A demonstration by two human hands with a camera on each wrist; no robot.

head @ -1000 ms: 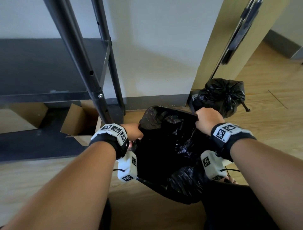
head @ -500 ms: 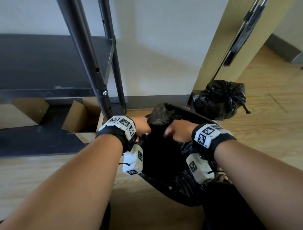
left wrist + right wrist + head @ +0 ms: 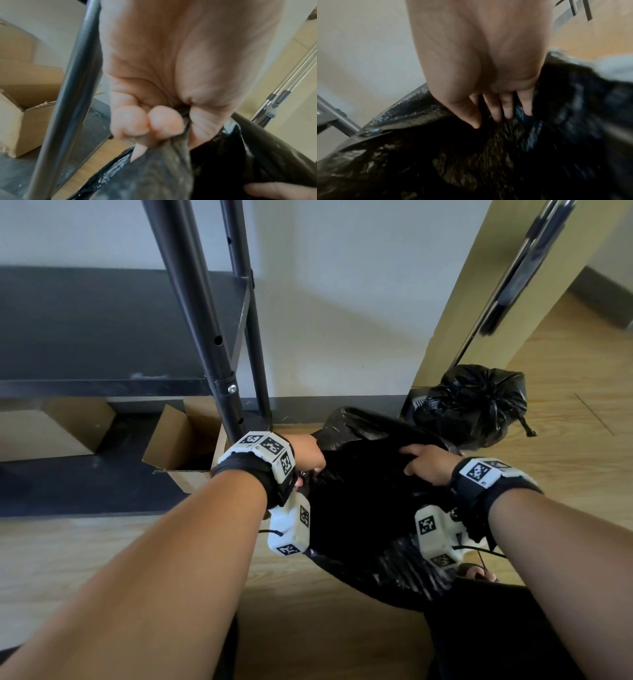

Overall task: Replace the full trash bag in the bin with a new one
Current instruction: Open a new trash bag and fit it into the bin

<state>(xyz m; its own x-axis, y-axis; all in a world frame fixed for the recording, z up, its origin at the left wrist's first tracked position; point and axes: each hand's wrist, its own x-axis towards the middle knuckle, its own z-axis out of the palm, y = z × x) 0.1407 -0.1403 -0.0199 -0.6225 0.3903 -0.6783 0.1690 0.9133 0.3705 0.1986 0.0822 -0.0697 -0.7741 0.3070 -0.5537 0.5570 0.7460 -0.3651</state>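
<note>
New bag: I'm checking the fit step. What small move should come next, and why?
Probably spread it: the right hand should draw its part of the new bag outward toward the right. The left hand already pinches the bag's left edge, the mouth looks only partly open, and the tied full bag sits aside on the floor.

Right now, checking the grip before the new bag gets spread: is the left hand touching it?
Touching. The left wrist view shows the left hand with its fingers curled round a bunched fold of the new bag.
</note>
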